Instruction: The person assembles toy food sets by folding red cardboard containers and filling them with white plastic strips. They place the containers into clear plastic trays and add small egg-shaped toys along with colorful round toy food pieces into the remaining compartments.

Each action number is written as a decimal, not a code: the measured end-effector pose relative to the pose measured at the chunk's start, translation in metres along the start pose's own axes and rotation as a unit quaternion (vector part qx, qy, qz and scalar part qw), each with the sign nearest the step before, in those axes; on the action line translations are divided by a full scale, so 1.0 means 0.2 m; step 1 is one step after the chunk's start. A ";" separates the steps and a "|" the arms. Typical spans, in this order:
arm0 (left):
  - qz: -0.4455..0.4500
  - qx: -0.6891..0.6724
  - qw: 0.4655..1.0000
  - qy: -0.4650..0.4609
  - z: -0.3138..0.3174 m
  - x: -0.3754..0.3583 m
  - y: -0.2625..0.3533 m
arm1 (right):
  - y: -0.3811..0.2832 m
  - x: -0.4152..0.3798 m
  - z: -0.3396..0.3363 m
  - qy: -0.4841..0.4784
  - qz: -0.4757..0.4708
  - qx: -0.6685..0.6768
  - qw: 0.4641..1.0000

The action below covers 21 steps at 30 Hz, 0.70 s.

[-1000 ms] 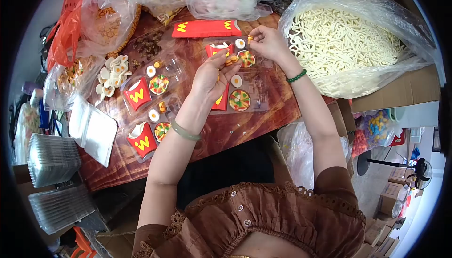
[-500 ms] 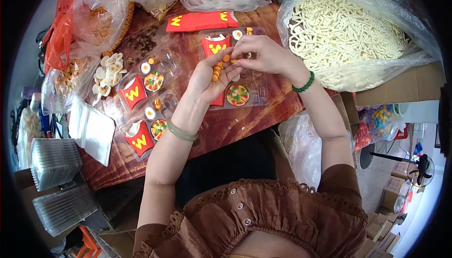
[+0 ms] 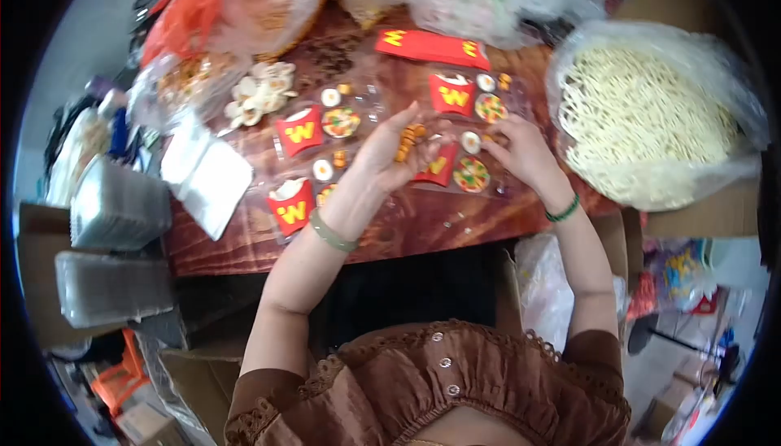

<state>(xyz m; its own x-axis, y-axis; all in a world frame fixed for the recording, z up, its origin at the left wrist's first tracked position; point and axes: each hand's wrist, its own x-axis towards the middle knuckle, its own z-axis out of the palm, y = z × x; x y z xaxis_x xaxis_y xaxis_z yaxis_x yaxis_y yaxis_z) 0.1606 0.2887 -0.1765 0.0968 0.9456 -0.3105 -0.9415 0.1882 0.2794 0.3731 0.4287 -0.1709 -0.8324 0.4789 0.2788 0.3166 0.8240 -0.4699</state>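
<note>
My left hand (image 3: 390, 153) is cupped palm up, holding several small round orange pieces (image 3: 409, 143). To its right, my right hand (image 3: 525, 153) pinches what looks like a small orange piece, partly hidden by the fingertips, above a clear plastic tray. That tray carries a mini fried egg (image 3: 470, 143), a mini pizza (image 3: 472, 175) and a red fries box (image 3: 441, 165), which my left fingers partly cover. Just behind lies another filled tray with a red fries box (image 3: 452, 96), egg, orange pieces and pizza (image 3: 491, 108).
Two more filled trays with red boxes (image 3: 298, 130) lie left. Flat red boxes (image 3: 433, 49) and white pieces (image 3: 260, 95) sit farther back. A bag of cream-coloured strands (image 3: 651, 121) stands right; stacked clear trays (image 3: 122, 202) are at the left edge.
My right hand has left my left palm and moved right and down to the nearer right tray, beside the egg. The whole view has shifted, so the table appears farther right.
</note>
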 end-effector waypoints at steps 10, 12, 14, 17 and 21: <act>0.231 0.015 0.951 0.206 -0.02 -0.34 0.67 | -0.14 0.05 -0.04 -0.016 0.056 0.036 0.998; 0.250 0.024 0.937 0.242 -0.04 -0.31 0.88 | -0.16 0.05 -0.07 0.015 0.066 0.076 0.995; 0.309 0.059 0.920 0.235 0.01 -0.24 1.08 | -0.16 0.06 -0.08 0.038 0.048 0.087 0.994; 0.431 0.167 0.851 0.251 0.43 -0.18 1.29 | -0.21 0.09 -0.11 0.026 0.034 0.132 0.990; 0.409 0.280 0.833 0.246 0.25 0.10 1.84 | -0.28 0.13 -0.15 -0.008 0.027 0.133 0.991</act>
<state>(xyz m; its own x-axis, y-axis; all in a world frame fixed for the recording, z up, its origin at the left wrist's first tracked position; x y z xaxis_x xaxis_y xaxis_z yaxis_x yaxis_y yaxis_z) -0.1675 0.3909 -0.0341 -0.7767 0.6212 -0.1043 -0.3155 -0.2404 0.9180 0.3473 0.4050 -0.1121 -0.8246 0.5145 0.2352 0.2324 0.6873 -0.6882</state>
